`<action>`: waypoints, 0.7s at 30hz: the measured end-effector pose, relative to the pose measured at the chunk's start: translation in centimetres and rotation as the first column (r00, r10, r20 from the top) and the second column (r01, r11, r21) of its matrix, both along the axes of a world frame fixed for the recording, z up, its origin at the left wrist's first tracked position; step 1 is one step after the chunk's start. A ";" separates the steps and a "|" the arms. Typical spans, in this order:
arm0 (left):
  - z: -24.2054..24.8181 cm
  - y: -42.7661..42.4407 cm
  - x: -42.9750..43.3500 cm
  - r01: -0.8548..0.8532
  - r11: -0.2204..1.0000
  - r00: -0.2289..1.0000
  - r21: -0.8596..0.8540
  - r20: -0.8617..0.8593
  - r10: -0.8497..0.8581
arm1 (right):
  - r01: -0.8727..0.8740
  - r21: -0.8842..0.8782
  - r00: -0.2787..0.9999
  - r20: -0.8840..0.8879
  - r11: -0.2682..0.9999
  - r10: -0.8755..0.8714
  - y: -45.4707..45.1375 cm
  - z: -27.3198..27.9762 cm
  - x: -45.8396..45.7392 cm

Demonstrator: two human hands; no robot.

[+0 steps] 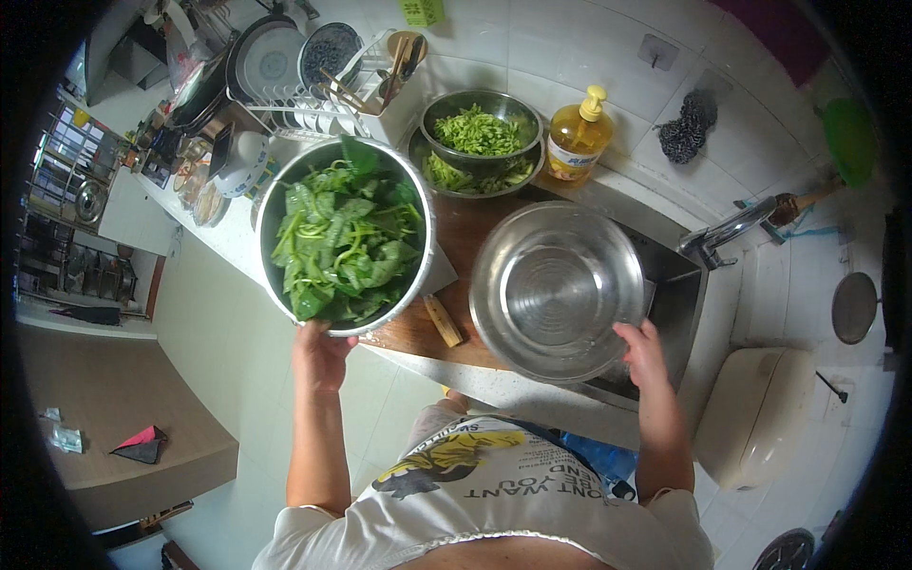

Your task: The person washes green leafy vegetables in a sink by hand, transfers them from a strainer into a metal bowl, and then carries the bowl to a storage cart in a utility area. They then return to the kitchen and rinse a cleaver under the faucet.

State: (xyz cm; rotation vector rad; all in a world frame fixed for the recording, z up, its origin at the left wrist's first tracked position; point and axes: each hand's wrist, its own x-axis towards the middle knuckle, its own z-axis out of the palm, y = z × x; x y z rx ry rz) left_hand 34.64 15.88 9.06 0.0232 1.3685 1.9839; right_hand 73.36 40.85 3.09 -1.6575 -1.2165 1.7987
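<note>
My left hand (pixel 323 356) grips the near rim of a metal bowl heaped with wet leafy greens (pixel 349 242). My right hand (pixel 643 353) holds a wide stainless steel basin (pixel 556 292) by its near right rim; nothing lies in it. Between the two vessels, a wooden knife handle (pixel 443 322) rests on the brown cutting board (pixel 410 331), its blade partly hidden under the left bowl. Behind them, a steel bowl of chopped green vegetable (pixel 479 134) is stacked over a larger bowl (pixel 477 187) that also holds cut greens.
A pump bottle of yellow dish soap (pixel 578 139) stands by the wall. The sink (pixel 673 313) with its chrome faucet (pixel 727 231) is at the right. A dish rack (pixel 299 114) holds plates and bowls at the back left. A steel wool scourer (pixel 687 127) hangs on the tiles.
</note>
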 end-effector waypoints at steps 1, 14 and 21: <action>0.2 -0.6 -0.3 -0.027 1.000 1.000 0.007 0.005 0.027 | -0.046 0.011 0.997 -0.059 0.999 0.046 -0.6 0.3 -1.1; 1.7 -5.2 -1.7 -0.244 0.970 0.970 0.022 0.013 0.244 | -0.349 -0.096 0.909 -0.275 0.932 0.312 -2.6 -0.8 -14.3; 1.9 -5.3 -1.1 -0.219 0.976 0.974 0.004 0.061 0.219 | -0.315 -0.184 0.917 -0.310 0.931 0.249 -2.5 -1.3 -13.9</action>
